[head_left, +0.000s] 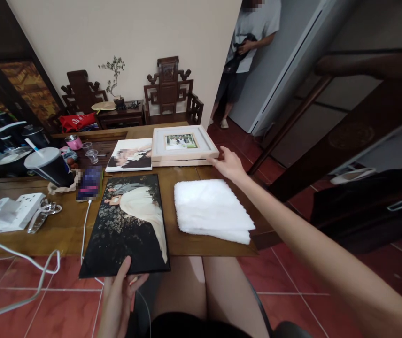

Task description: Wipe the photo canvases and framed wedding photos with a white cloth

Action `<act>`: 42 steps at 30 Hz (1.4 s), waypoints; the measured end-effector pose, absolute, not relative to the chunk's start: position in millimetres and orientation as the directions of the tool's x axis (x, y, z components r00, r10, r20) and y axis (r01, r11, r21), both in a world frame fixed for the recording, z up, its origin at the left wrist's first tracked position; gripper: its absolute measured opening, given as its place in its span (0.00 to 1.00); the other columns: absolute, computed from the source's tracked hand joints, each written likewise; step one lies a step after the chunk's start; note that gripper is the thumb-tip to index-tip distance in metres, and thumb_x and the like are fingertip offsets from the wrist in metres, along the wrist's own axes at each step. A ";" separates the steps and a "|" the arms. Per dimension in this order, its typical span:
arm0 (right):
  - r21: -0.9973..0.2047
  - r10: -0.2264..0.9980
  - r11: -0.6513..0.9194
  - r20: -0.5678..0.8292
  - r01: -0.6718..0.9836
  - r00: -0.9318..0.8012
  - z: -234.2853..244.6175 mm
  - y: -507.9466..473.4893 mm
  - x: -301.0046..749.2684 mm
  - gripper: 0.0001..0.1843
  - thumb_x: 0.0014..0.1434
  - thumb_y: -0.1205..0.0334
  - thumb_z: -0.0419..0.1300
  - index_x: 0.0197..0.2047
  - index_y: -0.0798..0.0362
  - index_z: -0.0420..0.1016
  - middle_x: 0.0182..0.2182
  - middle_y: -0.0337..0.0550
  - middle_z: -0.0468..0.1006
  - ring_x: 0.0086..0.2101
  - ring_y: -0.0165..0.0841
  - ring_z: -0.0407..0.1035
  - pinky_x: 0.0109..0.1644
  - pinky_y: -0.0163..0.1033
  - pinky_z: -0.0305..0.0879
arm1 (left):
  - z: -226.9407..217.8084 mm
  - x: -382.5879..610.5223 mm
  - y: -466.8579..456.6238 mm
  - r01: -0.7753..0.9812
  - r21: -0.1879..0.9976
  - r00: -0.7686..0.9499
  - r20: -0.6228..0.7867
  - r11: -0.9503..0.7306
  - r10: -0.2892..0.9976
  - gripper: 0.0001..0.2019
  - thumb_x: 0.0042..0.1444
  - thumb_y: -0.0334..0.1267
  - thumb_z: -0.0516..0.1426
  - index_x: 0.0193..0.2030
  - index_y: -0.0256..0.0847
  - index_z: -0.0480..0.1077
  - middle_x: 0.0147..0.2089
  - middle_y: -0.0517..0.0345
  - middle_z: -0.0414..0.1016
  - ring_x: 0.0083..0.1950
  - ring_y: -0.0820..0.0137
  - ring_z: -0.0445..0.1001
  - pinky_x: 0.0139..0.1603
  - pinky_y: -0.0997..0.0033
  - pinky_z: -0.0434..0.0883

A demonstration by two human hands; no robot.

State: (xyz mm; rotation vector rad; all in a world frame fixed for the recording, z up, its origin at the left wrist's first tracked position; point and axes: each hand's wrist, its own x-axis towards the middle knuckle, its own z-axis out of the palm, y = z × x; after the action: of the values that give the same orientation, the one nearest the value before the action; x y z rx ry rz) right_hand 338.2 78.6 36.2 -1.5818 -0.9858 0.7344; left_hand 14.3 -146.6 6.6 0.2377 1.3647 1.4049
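Note:
My left hand (118, 293) grips the near edge of a large dark photo panel (127, 225) showing a couple, thumb on top; the panel juts over the front of the wooden table (63, 230). My right hand (227, 162) reaches far across the table and touches the right corner of a pale wooden picture frame (183, 143) holding a small photo, its fingers curled on the frame's edge. A folded white cloth (210, 211) lies between the two. Another unframed photo print (130, 155) lies left of the frame.
A phone (88, 184) on a white cable, a white power strip (14, 211), dark lidded cups (49, 164), a pink cup (74, 142) and plastic cups crowd the table's left. Carved wooden chairs (168, 91) stand behind. A person (248, 51) stands in the doorway. A dark stair rail (356, 136) rises at right.

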 end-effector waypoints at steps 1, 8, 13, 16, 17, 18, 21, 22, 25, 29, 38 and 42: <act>-0.960 0.896 -0.020 0.106 0.278 0.431 36.0 58.0 332.8 0.24 0.51 0.64 0.70 0.51 0.48 0.72 0.50 0.51 0.74 0.50 0.46 0.70 0.54 0.53 0.71 | 7.2 14.8 -145.8 -0.536 0.799 -0.377 -0.516 0.273 0.769 0.18 0.55 0.25 0.61 0.53 0.39 0.71 0.38 0.56 0.81 0.35 0.69 0.82 0.47 0.60 0.81; -0.094 0.588 0.694 0.647 0.714 -0.486 25.4 -93.3 276.4 0.08 0.63 0.69 0.54 0.42 0.52 0.72 0.57 0.57 0.69 0.59 0.48 0.63 0.58 0.56 0.68 | 2.0 14.3 -140.7 -0.545 0.803 -0.380 -0.492 0.240 0.784 0.17 0.56 0.24 0.58 0.51 0.40 0.73 0.40 0.56 0.82 0.32 0.68 0.82 0.43 0.60 0.82; 0.052 0.733 0.473 0.532 0.880 -0.425 15.6 -98.8 247.8 0.12 0.65 0.64 0.53 0.47 0.58 0.76 0.50 0.60 0.74 0.56 0.53 0.64 0.62 0.61 0.62 | -1.5 12.7 -139.8 -0.552 0.810 -0.352 -0.442 0.199 0.825 0.14 0.55 0.23 0.58 0.46 0.40 0.73 0.36 0.57 0.82 0.31 0.68 0.82 0.40 0.62 0.82; 0.036 0.804 0.386 0.477 0.922 -0.355 7.2 -78.8 238.8 0.15 0.66 0.58 0.54 0.44 0.58 0.79 0.45 0.58 0.76 0.49 0.51 0.68 0.61 0.66 0.60 | 4.9 13.8 -139.7 -0.566 0.803 -0.355 -0.441 0.186 0.824 0.11 0.52 0.21 0.59 0.41 0.38 0.72 0.34 0.59 0.81 0.27 0.69 0.81 0.39 0.63 0.83; 0.022 0.804 0.386 0.482 0.922 -0.348 3.9 -73.2 238.0 0.15 0.66 0.57 0.55 0.40 0.57 0.79 0.43 0.57 0.76 0.48 0.50 0.68 0.62 0.67 0.57 | 8.1 14.0 -140.1 -0.569 0.801 -0.359 -0.446 0.186 0.820 0.11 0.50 0.20 0.59 0.39 0.37 0.71 0.32 0.60 0.81 0.26 0.69 0.80 0.38 0.62 0.83; 0.007 0.791 0.406 0.498 0.914 -0.356 0.6 -69.0 238.9 0.15 0.67 0.56 0.55 0.38 0.57 0.80 0.42 0.55 0.76 0.48 0.48 0.68 0.64 0.67 0.54 | 11.3 13.8 -140.8 -0.569 0.800 -0.363 -0.449 0.188 0.816 0.11 0.49 0.20 0.59 0.37 0.37 0.70 0.31 0.60 0.80 0.24 0.70 0.80 0.37 0.62 0.83; -0.039 0.702 0.508 0.598 0.860 -0.387 -4.5 -66.4 252.6 0.14 0.65 0.54 0.58 0.34 0.53 0.79 0.41 0.50 0.76 0.52 0.45 0.66 0.67 0.67 0.46 | 19.1 9.9 -144.0 -0.552 0.807 -0.353 -0.452 0.208 0.819 0.11 0.47 0.19 0.59 0.37 0.36 0.70 0.30 0.60 0.80 0.24 0.68 0.80 0.35 0.61 0.83; -0.062 0.667 0.536 0.642 0.842 -0.377 -3.0 -68.2 260.6 0.14 0.64 0.53 0.59 0.33 0.52 0.78 0.41 0.49 0.76 0.53 0.45 0.66 0.68 0.67 0.45 | 20.3 7.6 -145.3 -0.544 0.811 -0.349 -0.451 0.215 0.821 0.12 0.47 0.19 0.59 0.37 0.36 0.70 0.30 0.60 0.80 0.24 0.67 0.80 0.35 0.61 0.83; -0.166 0.570 0.591 0.778 0.789 -0.264 15.8 -77.2 289.8 0.13 0.58 0.51 0.66 0.29 0.51 0.75 0.42 0.47 0.75 0.52 0.44 0.67 0.65 0.64 0.52 | 20.4 -1.5 -148.2 -0.515 0.825 -0.328 -0.440 0.232 0.836 0.12 0.45 0.20 0.59 0.36 0.36 0.71 0.29 0.59 0.81 0.25 0.64 0.81 0.33 0.61 0.83; -0.277 0.506 0.618 0.856 0.736 -0.103 67.0 -85.7 324.9 0.18 0.52 0.54 0.71 0.23 0.50 0.66 0.37 0.44 0.73 0.43 0.42 0.68 0.48 0.53 0.67 | 19.1 -14.7 -150.2 -0.468 0.844 -0.296 -0.430 0.263 0.853 0.09 0.43 0.24 0.62 0.33 0.36 0.72 0.29 0.57 0.81 0.25 0.61 0.81 0.36 0.55 0.83; -0.452 0.729 0.609 0.644 0.652 -0.234 132.1 -89.3 349.4 0.23 0.58 0.49 0.64 0.20 0.50 0.61 0.28 0.40 0.67 0.29 0.33 0.63 0.32 0.40 0.60 | 28.7 -31.0 -140.0 -0.347 0.875 -0.202 -0.422 0.339 0.884 0.07 0.41 0.26 0.64 0.29 0.36 0.74 0.29 0.54 0.82 0.30 0.56 0.82 0.35 0.55 0.83; -0.829 0.882 0.395 0.463 0.397 0.089 114.3 -81.3 354.0 0.19 0.53 0.42 0.66 0.31 0.51 0.74 0.26 0.38 0.71 0.27 0.33 0.65 0.28 0.38 0.59 | 31.7 -37.3 -129.3 -0.284 0.867 -0.109 -0.454 0.410 0.884 0.07 0.40 0.25 0.63 0.29 0.34 0.75 0.28 0.52 0.81 0.26 0.59 0.81 0.28 0.60 0.82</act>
State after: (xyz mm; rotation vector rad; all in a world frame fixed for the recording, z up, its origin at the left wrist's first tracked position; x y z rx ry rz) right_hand 354.0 -81.3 114.3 -1.1936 -1.5129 0.5334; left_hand -37.3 -129.3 31.7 0.6039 1.3203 1.0964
